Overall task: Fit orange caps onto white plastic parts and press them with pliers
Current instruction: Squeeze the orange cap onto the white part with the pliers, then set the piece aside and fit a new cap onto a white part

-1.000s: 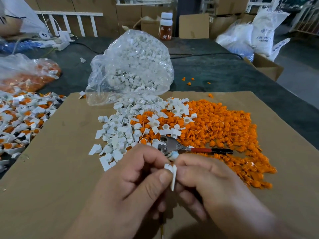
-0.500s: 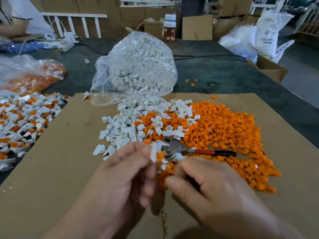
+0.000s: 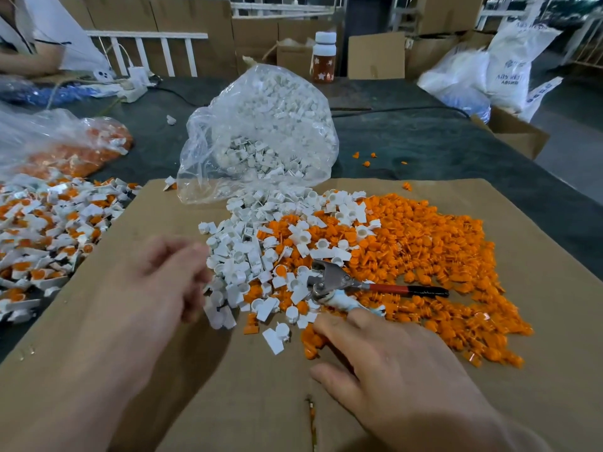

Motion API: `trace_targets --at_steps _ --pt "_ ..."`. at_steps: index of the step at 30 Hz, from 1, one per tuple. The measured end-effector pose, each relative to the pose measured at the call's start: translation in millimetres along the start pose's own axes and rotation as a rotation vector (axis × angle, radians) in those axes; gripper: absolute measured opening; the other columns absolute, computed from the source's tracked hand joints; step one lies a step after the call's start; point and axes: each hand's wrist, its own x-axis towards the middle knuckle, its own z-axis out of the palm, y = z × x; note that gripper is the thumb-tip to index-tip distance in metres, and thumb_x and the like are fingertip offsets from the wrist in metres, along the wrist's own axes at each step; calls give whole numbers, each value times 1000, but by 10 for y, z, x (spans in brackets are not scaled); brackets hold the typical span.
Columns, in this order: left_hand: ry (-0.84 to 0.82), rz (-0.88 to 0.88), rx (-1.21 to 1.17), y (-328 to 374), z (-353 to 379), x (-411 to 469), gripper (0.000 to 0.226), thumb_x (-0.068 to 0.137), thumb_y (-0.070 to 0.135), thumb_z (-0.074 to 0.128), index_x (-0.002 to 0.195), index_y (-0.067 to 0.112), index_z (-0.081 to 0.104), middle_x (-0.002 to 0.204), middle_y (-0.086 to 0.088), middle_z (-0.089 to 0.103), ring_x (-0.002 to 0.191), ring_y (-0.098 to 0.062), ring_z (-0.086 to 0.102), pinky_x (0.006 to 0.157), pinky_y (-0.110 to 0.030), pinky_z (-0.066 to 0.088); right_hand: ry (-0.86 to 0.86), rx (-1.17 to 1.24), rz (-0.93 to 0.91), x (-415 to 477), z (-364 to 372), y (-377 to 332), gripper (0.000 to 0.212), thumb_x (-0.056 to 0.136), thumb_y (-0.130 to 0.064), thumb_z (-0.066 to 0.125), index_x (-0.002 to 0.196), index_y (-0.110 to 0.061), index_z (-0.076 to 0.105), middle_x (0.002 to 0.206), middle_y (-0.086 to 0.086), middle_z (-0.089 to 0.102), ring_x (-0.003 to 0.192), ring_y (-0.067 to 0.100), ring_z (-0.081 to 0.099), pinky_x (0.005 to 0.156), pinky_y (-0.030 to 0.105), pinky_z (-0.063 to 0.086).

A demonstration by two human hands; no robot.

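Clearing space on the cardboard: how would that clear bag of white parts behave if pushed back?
The clear bag looks thin and crinkled, so it would probably deform, not slide stiffly. Its mouth lies open on the cardboard, so more white parts may spill.

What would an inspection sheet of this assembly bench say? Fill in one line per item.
Surface: cardboard sheet on a dark table cover.
Job's things: white parts heap beside orange caps heap, mixed where they meet; pliers lie on them; clear bag spilling white parts; capped parts piled left.
Clutter: stray caps on the cover; brown bottle at the back.
Grips: left hand blurred, hold unclear; right hand open, fingers by the pliers' taped handle.
Cables: black cable across the table's far side; white power strip far left.
Surroundings: cardboard boxes, white sacks, another person's arm.
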Motion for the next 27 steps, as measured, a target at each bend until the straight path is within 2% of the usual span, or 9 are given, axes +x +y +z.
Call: trace_targets --at_steps 3,6,8,10,14,18,21,24,27 --pt "-125 245 644 -42 42 -124 37 76 83 40 88 51 55 71 29 64 54 -9 60 48 -30 47 19 7 16 -2 2 3 35 97 -59 30 119 -33 38 105 -10 44 89 16 53 64 31 35" --pt "-144 286 833 -135 25 -80 61 61 100 21 86 51 49 62 14 62 55 -5 57 50 -33 52 26 18 21 4 6 5 28 99 -55 30 109 -31 41 101 -9 45 87 17 53 66 33 37" --pt "-164 349 870 -216 6 -47 54 59 97 34 85 52 47 61 16 59 60 -8 58 54 -34 53 28 35 27 6 15 18 23 100 -52 30 104 -31 40 100 -9 47 86 18 53 67 33 39" --pt "-205 406 880 -255 19 -49 29 68 71 61 86 52 49 67 20 58 64 -7 58 55 -34 53 46 50 27 9 29 28 16 101 -47 32 97 -32 35 97 -9 48 83 18 53 67 34 42" --pt "-240 427 840 -247 51 -80 28 74 36 74 87 49 54 72 24 56 67 -2 57 57 -34 52 97 69 41 -6 55 41 13 101 -39 34 91 -32 31 90 -8 50 75 18 52 65 36 45" --pt "-184 403 835 -284 71 -76 19 78 38 75 72 36 57 68 15 58 66 -7 57 59 -37 51 195 183 49 -9 42 42 8 97 -36 42 91 -32 40 73 -10 48 64 14 49 56 33 41" --pt "-166 374 828 -252 89 -84 19 82 53 61 74 35 57 68 14 60 65 -5 56 56 -33 47 290 360 106 -5 43 57 10 96 -34 48 105 -36 52 76 -18 53 72 5 54 57 24 45" --pt "-184 268 562 -167 89 -117 20 77 61 58 86 43 61 69 18 68 64 -2 61 52 -32 44 305 702 184 1 25 63 17 96 -28 49 102 -39 61 75 -18 63 61 3 62 51 19 49" --pt "-380 93 85 -67 187 -226 24 70 47 65 85 28 68 70 -2 72 56 -14 65 52 -34 50 178 1209 279 5 -25 76 22 94 -22 54 97 -39 67 63 5 68 48 17 62 48 33 53"
